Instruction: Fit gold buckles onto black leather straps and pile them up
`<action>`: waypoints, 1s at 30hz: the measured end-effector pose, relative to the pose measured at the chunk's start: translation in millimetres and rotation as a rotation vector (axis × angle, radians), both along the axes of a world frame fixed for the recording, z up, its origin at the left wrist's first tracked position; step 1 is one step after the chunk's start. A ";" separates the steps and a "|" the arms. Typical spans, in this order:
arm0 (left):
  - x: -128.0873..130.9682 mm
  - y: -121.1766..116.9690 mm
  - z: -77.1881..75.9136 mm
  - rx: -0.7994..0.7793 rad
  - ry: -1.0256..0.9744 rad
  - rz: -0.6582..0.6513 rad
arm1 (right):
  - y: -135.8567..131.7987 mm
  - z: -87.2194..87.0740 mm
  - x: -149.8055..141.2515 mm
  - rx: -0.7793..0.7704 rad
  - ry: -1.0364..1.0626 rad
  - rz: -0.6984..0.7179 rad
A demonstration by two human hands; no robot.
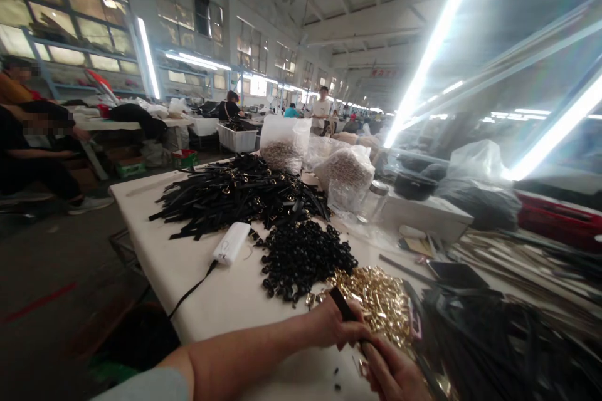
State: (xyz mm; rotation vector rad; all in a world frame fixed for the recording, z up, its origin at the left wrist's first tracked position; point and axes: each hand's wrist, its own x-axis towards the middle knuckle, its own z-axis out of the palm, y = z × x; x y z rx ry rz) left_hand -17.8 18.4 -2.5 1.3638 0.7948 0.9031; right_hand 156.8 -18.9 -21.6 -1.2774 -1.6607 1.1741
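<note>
My left hand [332, 321] is closed around a black strap [342, 304], whose flat end sticks up past the fingers. Close against it, my right hand [392, 366] is closed too, its fingers on the strap's lower part. A small gold-coloured metal piece [361, 368] shows beside the right fingers; whether it is attached to the strap I cannot tell. Just beyond both hands lies a heap of gold metal buckles or fittings [376, 301]. Behind that is a pile of small black loops [305, 257]. Farther back, many black straps with gold buckles [244, 194] are heaped up.
A white power bank [231, 243] with a black cable lies on the pale table [197, 301]. Plastic bags of small parts [345, 169] and a clear jar [373, 202] stand behind. Long black strips [508, 338] cover the right side. Other people sit at left.
</note>
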 end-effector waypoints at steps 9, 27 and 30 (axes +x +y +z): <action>-7.0 -6.5 3.8 -0.175 -0.167 -0.169 | -8.3 26.0 -2.0 -0.157 0.275 0.043; -11.6 -2.5 -2.3 -0.208 -0.153 -0.141 | -7.0 23.4 -5.2 -0.295 0.542 -0.039; -12.3 -1.6 -3.4 -0.202 -0.128 -0.141 | -6.3 21.6 -5.6 -0.298 0.554 -0.045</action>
